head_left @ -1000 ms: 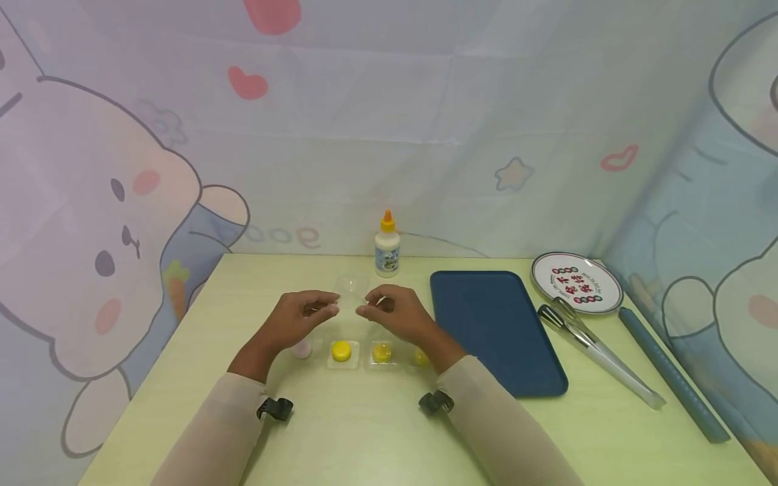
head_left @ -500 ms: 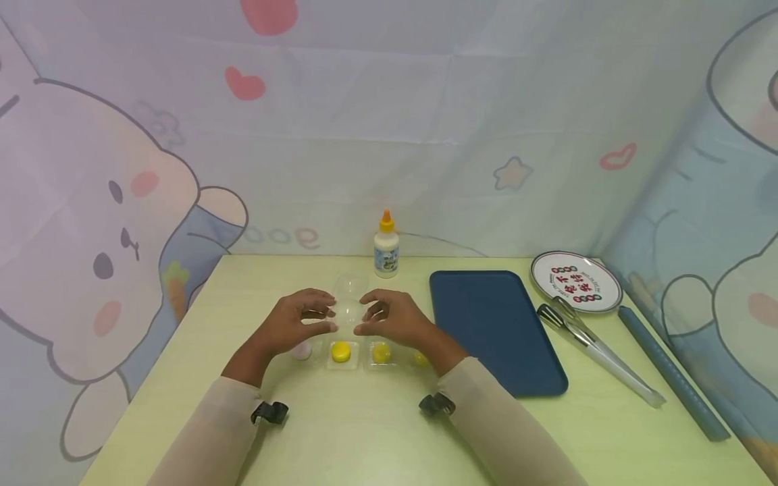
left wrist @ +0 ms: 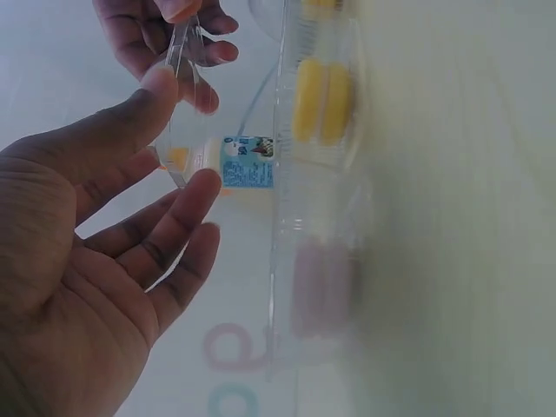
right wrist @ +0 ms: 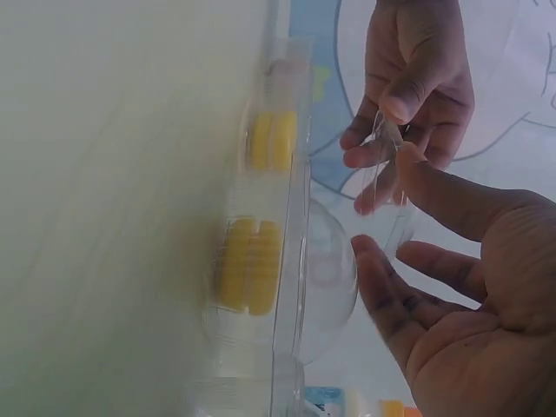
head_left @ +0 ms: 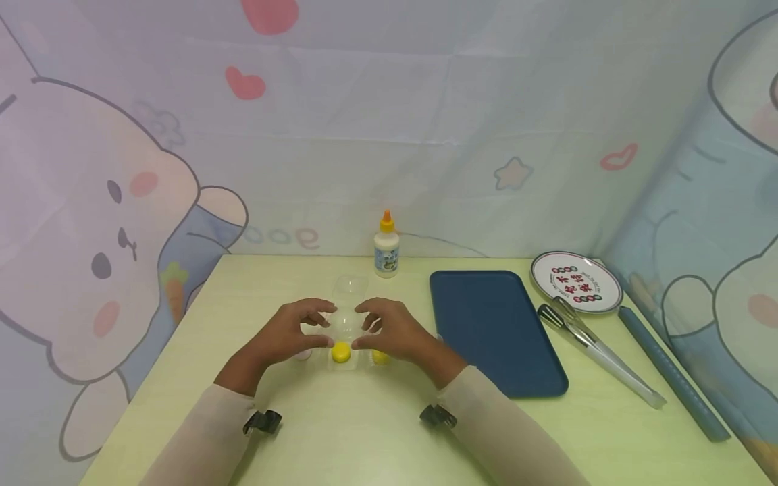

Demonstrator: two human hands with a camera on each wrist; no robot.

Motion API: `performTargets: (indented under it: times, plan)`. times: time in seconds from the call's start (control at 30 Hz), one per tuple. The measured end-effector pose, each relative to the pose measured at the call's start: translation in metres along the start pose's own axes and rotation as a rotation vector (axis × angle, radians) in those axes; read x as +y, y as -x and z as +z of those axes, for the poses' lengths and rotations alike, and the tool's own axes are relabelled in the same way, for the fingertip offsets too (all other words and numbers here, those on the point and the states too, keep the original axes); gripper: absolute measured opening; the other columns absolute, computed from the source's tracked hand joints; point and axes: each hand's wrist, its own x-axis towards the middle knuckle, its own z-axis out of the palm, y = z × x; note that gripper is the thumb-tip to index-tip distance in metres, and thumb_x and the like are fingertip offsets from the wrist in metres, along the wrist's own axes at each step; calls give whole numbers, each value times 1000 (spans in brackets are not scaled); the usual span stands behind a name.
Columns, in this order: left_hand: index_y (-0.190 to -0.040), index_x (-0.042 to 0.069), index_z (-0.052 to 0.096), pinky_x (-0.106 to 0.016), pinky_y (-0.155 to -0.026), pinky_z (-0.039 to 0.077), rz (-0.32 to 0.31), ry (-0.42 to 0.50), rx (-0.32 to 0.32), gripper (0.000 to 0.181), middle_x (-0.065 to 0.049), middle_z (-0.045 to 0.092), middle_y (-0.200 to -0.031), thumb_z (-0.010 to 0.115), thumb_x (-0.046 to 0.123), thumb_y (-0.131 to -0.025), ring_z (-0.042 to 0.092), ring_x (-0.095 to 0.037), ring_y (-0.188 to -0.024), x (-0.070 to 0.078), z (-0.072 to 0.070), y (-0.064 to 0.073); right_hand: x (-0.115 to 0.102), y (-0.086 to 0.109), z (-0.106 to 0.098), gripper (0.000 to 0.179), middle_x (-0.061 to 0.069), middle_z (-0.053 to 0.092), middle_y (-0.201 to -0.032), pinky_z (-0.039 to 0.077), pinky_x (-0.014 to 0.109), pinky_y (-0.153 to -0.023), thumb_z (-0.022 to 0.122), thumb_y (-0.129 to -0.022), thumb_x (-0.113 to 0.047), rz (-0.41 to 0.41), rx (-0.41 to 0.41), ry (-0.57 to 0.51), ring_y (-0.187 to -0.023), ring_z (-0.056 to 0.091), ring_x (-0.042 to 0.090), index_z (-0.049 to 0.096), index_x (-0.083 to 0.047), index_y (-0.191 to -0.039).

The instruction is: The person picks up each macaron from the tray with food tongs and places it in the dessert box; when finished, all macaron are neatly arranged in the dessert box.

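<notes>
Both hands hold a thin clear plastic lid [left wrist: 180, 122] between them, seen nearly edge-on. My left hand [head_left: 292, 332] pinches one side of it with thumb and fingertips, and my right hand [head_left: 390, 331] grips the opposite side. Just below the hands, on the table, stands a clear plastic tray [right wrist: 291, 321]. In it sit a yellow macaron [head_left: 342, 352], another yellow macaron [right wrist: 249, 266] and a pale pink macaron [left wrist: 321, 287]. A clear dome [right wrist: 332, 278] bulges from the packaging by the right fingertips. The hands partly cover the tray in the head view.
Behind the hands lies another clear plastic piece [head_left: 350, 285], with a glue bottle [head_left: 386, 251] upright at the back edge. To the right are a blue tray [head_left: 495, 331], a plate [head_left: 577, 282], metal tongs [head_left: 598, 354] and a dark grey bar [head_left: 671, 378].
Both hands have come nearer the front with the clear lid, down over the macarons. Their thumbs now reach the yellow macaron's level in the head view. The other things stay put.
</notes>
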Motion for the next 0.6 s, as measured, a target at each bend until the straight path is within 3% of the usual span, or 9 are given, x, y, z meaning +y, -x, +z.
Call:
performTargets:
  times: [0.2, 0.3, 0.4, 0.6]
  plan:
    - [-137, 6, 71, -57, -100, 60, 70, -115, -11, 58, -13, 74, -137, 95, 21, -86, 73, -34, -116, 1, 5, 4, 3, 5, 2, 62, 7, 74, -139, 57, 49, -105, 94, -87, -32, -18, -3, 109, -120, 69, 29, 71, -11, -141]
    - [-136, 6, 72, -61, -104, 58, 71, -165, -18, 59, -13, 74, -137, 95, 26, -86, 69, -37, -124, 0, 6, 5, 4, 6, 4, 62, 5, 73, -143, 45, 58, -113, 95, -86, -34, -32, -2, 148, -131, 62, 30, 73, -11, -139]
    - [-137, 5, 72, -65, -108, 55, 58, -214, -35, 61, -14, 72, -138, 95, 30, -86, 64, -41, -132, -1, 7, 6, 6, 5, 7, 62, 4, 73, -144, 36, 61, -111, 94, -87, -35, -52, -13, 185, -136, 57, 30, 72, -10, -140]
    - [-136, 5, 73, -69, -111, 52, 54, -242, -55, 61, -16, 71, -139, 95, 29, -85, 62, -44, -136, -3, 8, 8, 8, 6, 13, 63, 2, 72, -144, 33, 60, -111, 94, -87, -39, -19, -22, 240, -139, 55, 26, 72, -15, -142]
